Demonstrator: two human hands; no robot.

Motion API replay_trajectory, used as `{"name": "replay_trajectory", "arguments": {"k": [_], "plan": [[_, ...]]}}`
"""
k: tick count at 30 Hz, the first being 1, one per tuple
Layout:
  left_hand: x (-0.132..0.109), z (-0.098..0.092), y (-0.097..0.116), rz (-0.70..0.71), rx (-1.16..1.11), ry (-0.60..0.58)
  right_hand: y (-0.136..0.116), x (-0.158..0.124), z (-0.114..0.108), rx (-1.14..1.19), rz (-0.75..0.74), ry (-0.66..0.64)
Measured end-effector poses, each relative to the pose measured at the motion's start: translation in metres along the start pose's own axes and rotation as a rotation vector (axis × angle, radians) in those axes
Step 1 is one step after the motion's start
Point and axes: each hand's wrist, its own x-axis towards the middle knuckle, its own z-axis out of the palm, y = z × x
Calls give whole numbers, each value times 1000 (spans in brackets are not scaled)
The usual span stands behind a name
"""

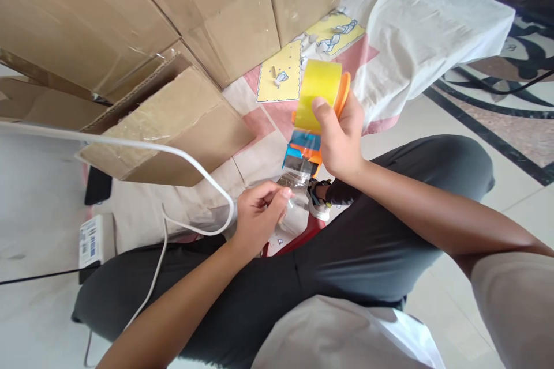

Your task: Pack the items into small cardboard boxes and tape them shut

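Note:
My right hand (pixel 344 132) is wrapped round an orange and blue tape dispenser (pixel 305 147), its thumb on the yellow tape roll (pixel 319 89). Lower and to the left, my left hand (pixel 262 213) pinches a strip of clear tape (pixel 296 181) that runs down from the dispenser's cutting end. Both hands are above my lap, a short distance apart. Left of them sits a cardboard box (pixel 186 121) with an opening on its upper left side.
Stacked, taped cardboard boxes (pixel 234 29) stand at the back. A white cable (pixel 173 150) loops near my left hand. A patterned cloth (pixel 402 29) covers the surface ahead. A small white box (pixel 96 239) and a dark object (pixel 98 185) lie at the left.

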Motion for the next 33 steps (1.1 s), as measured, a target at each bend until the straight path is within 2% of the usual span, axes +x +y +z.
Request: {"name": "replay_trajectory", "arguments": {"k": [2, 7, 11, 14, 18, 20, 23, 24, 26, 27, 28, 31, 33], "plan": [[1, 1, -1, -12, 19, 5, -4, -1, 2, 28, 26, 0], [3, -3, -8, 5, 76, -3, -7, -10, 8, 114, 272, -23], [3, -4, -9, -21, 72, 1, -5, -13, 9, 131, 379, -44], [-1, 4, -7, -72, 31, 17, -7, -12, 11, 118, 356, 2], [-8, 13, -7, -91, -13, 10, -10, -13, 17, 137, 161, 41], [-5, 6, -10, -40, 88, -1, -9, -11, 19, 141, 150, 13], [10, -19, -17, 53, 310, 24, -7, 3, 9, 138, 329, -81], [17, -29, -18, 66, 352, 71, -7, 12, 3, 147, 413, -129], [29, -45, -18, 65, 394, 249, -10, 33, -15, 161, 517, -187], [33, -49, -16, 64, 399, 310, -12, 45, -24, 164, 500, -184], [35, -51, -14, 58, 398, 336, -14, 56, -34, 170, 422, -145], [34, -43, -4, 53, 348, 255, -11, 87, -57, 150, 57, 19], [31, -35, 1, 51, 284, 232, 3, 105, -67, 74, -83, 83]]}}
